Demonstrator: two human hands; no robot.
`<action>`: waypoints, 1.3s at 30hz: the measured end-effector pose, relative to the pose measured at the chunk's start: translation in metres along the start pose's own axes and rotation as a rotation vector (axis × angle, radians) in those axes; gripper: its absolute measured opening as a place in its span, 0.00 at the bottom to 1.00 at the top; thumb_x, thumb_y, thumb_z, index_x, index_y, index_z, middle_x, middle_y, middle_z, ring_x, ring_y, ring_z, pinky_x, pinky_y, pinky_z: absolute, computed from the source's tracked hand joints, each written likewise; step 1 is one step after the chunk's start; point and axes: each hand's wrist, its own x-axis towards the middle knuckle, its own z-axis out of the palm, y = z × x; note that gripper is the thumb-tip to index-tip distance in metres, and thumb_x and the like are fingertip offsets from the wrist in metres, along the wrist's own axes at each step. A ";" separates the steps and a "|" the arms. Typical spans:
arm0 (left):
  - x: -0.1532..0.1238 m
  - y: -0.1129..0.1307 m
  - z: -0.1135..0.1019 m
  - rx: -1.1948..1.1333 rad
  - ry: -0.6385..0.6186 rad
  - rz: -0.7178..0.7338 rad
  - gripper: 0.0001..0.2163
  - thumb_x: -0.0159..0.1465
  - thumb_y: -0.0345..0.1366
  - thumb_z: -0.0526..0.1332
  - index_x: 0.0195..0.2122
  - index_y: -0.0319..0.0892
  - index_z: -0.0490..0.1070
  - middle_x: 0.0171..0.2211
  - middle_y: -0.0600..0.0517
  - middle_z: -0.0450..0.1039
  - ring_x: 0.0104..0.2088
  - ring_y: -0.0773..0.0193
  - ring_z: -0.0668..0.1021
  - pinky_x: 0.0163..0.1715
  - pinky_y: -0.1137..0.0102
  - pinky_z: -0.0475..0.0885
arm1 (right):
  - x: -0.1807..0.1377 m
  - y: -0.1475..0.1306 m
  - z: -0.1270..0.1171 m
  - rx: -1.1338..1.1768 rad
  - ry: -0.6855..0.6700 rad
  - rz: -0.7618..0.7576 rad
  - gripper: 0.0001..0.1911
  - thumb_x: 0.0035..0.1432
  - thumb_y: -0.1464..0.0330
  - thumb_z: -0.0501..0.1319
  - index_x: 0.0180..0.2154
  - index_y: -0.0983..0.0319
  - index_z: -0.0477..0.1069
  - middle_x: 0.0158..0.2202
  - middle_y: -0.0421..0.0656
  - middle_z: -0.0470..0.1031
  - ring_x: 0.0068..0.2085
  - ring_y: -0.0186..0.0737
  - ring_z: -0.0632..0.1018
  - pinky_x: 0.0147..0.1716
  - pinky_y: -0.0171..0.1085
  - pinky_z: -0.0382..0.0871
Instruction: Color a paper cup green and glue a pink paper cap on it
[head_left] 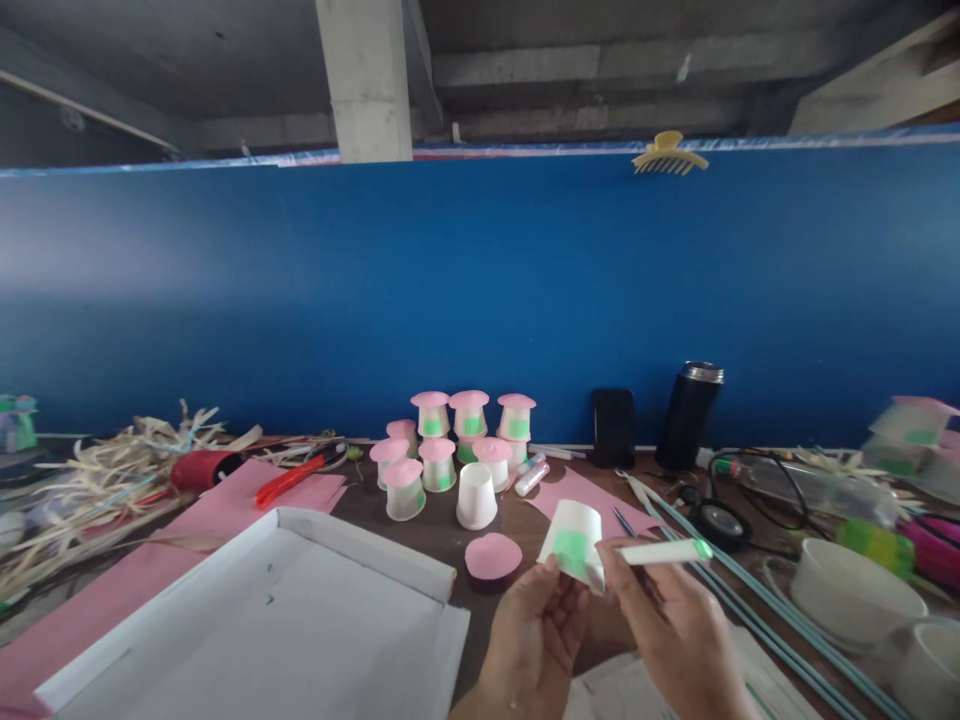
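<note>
My left hand point(534, 625) pinches a small white paper cup point(574, 540) held upside down, with a green patch on its side. My right hand point(671, 625) grips a white glue stick with a green tip point(664, 551), lying sideways next to the cup. Just left of the cup a pink paper circle point(493, 556) lies on the brown table. Behind it stand a plain white upturned cup point(477, 496) and a cluster of several finished cups with pink tops and green patches point(450, 440).
A white cardboard tray point(262, 620) lies at front left on pink paper sheets point(225, 510). Straw strips point(97, 480), a red cutter point(289, 480), a black flask point(688, 415), a phone point(613, 427), long blue rods point(750, 610) and white bowls point(851, 595) crowd the table. A blue wall stands behind.
</note>
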 end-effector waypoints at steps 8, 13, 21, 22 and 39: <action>-0.002 -0.001 0.000 0.003 0.006 0.000 0.03 0.56 0.28 0.63 0.31 0.32 0.74 0.29 0.46 0.77 0.30 0.66 0.78 0.36 0.71 0.76 | 0.001 0.001 -0.001 -0.002 0.020 -0.007 0.18 0.59 0.55 0.54 0.29 0.60 0.74 0.21 0.39 0.75 0.23 0.35 0.74 0.25 0.30 0.66; -0.002 -0.001 0.000 0.002 -0.009 0.009 0.04 0.56 0.28 0.63 0.32 0.32 0.74 0.30 0.45 0.77 0.32 0.65 0.78 0.37 0.71 0.75 | 0.000 -0.001 -0.001 0.006 0.000 -0.002 0.19 0.59 0.55 0.54 0.28 0.61 0.74 0.20 0.40 0.74 0.22 0.35 0.74 0.23 0.29 0.66; -0.003 0.000 0.001 0.010 0.009 0.013 0.03 0.55 0.28 0.64 0.30 0.32 0.74 0.28 0.46 0.76 0.30 0.66 0.78 0.36 0.71 0.75 | 0.003 -0.001 -0.002 -0.010 0.017 -0.013 0.18 0.59 0.55 0.54 0.31 0.60 0.75 0.21 0.40 0.76 0.23 0.36 0.75 0.24 0.30 0.67; -0.003 0.000 0.001 0.008 0.000 0.012 0.03 0.56 0.28 0.64 0.30 0.32 0.74 0.28 0.46 0.76 0.30 0.66 0.78 0.36 0.71 0.75 | 0.002 -0.001 -0.002 0.005 0.009 -0.009 0.18 0.59 0.55 0.55 0.30 0.60 0.74 0.22 0.40 0.76 0.24 0.36 0.76 0.25 0.30 0.68; -0.005 0.001 0.005 -0.003 0.016 0.014 0.02 0.56 0.27 0.63 0.29 0.32 0.73 0.26 0.47 0.76 0.28 0.67 0.78 0.35 0.72 0.75 | 0.003 0.001 -0.002 0.006 0.028 -0.001 0.18 0.59 0.55 0.54 0.32 0.61 0.74 0.23 0.41 0.77 0.25 0.37 0.76 0.26 0.30 0.69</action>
